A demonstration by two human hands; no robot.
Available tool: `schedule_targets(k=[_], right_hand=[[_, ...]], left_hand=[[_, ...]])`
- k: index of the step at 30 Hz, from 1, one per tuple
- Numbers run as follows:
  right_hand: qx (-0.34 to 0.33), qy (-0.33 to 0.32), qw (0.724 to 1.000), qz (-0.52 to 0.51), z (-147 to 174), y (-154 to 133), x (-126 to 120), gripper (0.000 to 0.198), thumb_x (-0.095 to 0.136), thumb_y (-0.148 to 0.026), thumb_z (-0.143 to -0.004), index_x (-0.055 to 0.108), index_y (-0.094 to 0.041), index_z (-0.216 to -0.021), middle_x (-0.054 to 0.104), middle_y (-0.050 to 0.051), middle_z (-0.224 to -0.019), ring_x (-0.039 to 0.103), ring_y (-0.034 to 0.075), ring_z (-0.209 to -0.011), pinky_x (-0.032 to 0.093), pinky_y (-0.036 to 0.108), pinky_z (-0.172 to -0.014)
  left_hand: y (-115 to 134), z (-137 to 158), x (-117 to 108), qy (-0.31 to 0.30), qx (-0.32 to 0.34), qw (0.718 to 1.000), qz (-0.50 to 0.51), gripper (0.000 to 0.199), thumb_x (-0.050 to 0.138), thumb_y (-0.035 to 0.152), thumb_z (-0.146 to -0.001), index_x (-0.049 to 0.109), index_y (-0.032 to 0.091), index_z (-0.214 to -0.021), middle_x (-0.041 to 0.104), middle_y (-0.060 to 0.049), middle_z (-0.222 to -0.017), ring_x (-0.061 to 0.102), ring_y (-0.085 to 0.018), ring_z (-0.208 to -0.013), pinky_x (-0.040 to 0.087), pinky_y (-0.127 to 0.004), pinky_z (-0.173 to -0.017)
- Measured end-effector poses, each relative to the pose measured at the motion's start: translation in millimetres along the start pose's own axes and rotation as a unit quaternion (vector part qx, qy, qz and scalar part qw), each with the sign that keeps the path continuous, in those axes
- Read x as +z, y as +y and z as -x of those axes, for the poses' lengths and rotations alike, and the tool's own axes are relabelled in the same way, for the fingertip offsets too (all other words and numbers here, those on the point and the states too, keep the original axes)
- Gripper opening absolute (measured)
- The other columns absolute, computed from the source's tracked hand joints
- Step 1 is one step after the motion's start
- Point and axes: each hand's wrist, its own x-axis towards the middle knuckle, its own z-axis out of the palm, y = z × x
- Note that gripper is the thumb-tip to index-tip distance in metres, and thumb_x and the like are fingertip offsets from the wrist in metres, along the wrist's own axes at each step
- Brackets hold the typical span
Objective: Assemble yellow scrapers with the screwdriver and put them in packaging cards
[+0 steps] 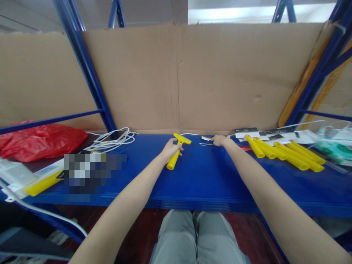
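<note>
A yellow plastic scraper (pixel 173 160) with a wide T-shaped head is gripped by its handle in my left hand (pixel 169 149), its head pointing away from me. At the back of the shelf, my right hand (pixel 220 140) is closed, fingertips at a small dark-and-white item (pixel 206 138); whatever lies between the fingers is too small to make out. Just in front of that hand lies a thin metal shaft (pixel 205 144). A red handle (pixel 245 148) shows beyond my right forearm, which hides what lies between the two.
Several yellow handles (pixel 291 157) lie on the right, before black-and-white cards (pixel 246 132). To the left are a coiled white cable (pixel 121 140), a red plastic bag (pixel 41 141) and another yellow handle (pixel 44 183), beside a blurred-out patch. Cardboard (pixel 220 73) walls the blue shelf's (pixel 192 183) back.
</note>
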Motion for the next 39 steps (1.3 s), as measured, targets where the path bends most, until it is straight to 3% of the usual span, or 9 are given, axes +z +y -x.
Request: schedule_targets(k=[6, 12, 16, 20, 27, 32, 39], right_hand=[[0.013, 0.01, 0.999, 0.042, -4, 9, 3, 0.048, 0.037, -0.018, -0.089, 0.048, -0.033, -0.133, 0.047, 0.009, -0.139, 0.04, 0.031, -0.128, 0.026, 0.057, -0.102], [-0.001, 0.021, 0.998, 0.052, -16, 13, 6, 0.048, 0.038, -0.015, -0.088, 0.049, -0.028, -0.133, 0.05, 0.014, -0.136, 0.048, 0.03, -0.122, 0.03, 0.055, -0.1], [-0.021, 0.024, 0.998, 0.046, -22, 15, 2, 0.045, 0.042, -0.02, -0.088, 0.052, -0.02, -0.132, 0.053, 0.017, -0.131, 0.052, 0.029, -0.119, 0.041, 0.043, -0.095], [-0.056, 0.023, 0.997, 0.043, -22, 20, -2, 0.042, 0.046, -0.02, -0.086, 0.057, -0.021, -0.126, 0.058, 0.013, -0.127, 0.055, 0.025, -0.115, 0.043, 0.034, -0.093], [-0.079, 0.064, 0.991, 0.086, -18, 21, -3, 0.044, 0.046, -0.013, -0.083, 0.061, -0.023, -0.123, 0.06, 0.012, -0.124, 0.055, 0.026, -0.115, 0.043, 0.036, -0.094], [-0.085, 0.043, 0.993, 0.073, -17, 19, -2, 0.051, 0.043, -0.008, -0.081, 0.055, -0.02, -0.129, 0.059, 0.012, -0.126, 0.058, 0.025, -0.112, 0.046, 0.032, -0.089], [-0.095, 0.071, 0.992, 0.048, -7, 25, -11, 0.055, 0.045, -0.009, -0.079, 0.052, -0.02, -0.132, 0.059, 0.011, -0.125, 0.058, 0.024, -0.112, 0.046, 0.032, -0.09]], left_hand=[[-1, 0, 0, -0.004, 0.004, 1.0, -0.008, 0.07, 0.055, 0.003, -0.072, 0.029, 0.012, -0.136, 0.066, -0.01, -0.091, 0.053, -0.008, -0.043, 0.041, -0.02, -0.043], [-5, -3, 1, -0.02, 0.008, 1.0, 0.001, 0.068, 0.052, 0.002, -0.074, 0.027, 0.012, -0.136, 0.066, -0.009, -0.087, 0.053, -0.008, -0.043, 0.041, -0.021, -0.045], [-6, -3, 2, -0.023, 0.01, 1.0, -0.008, 0.069, 0.055, 0.003, -0.073, 0.027, 0.013, -0.136, 0.066, -0.007, -0.083, 0.053, -0.008, -0.043, 0.041, -0.021, -0.044], [-4, 0, 2, -0.025, 0.005, 1.0, -0.011, 0.071, 0.057, 0.003, -0.072, 0.027, 0.012, -0.136, 0.067, -0.008, -0.085, 0.052, -0.008, -0.043, 0.042, -0.021, -0.044], [-5, -2, 3, -0.032, 0.01, 0.999, -0.006, 0.073, 0.056, 0.002, -0.071, 0.028, 0.012, -0.137, 0.066, -0.012, -0.093, 0.054, -0.008, -0.045, 0.042, -0.021, -0.045], [-6, -2, 3, -0.03, 0.01, 0.999, 0.0, 0.069, 0.052, 0.004, -0.074, 0.026, 0.013, -0.137, 0.067, -0.011, -0.09, 0.054, -0.008, -0.044, 0.042, -0.021, -0.045], [-6, -2, 2, -0.033, 0.015, 0.999, 0.003, 0.072, 0.054, 0.003, -0.072, 0.026, 0.012, -0.137, 0.067, -0.011, -0.09, 0.053, -0.008, -0.045, 0.042, -0.021, -0.046]])
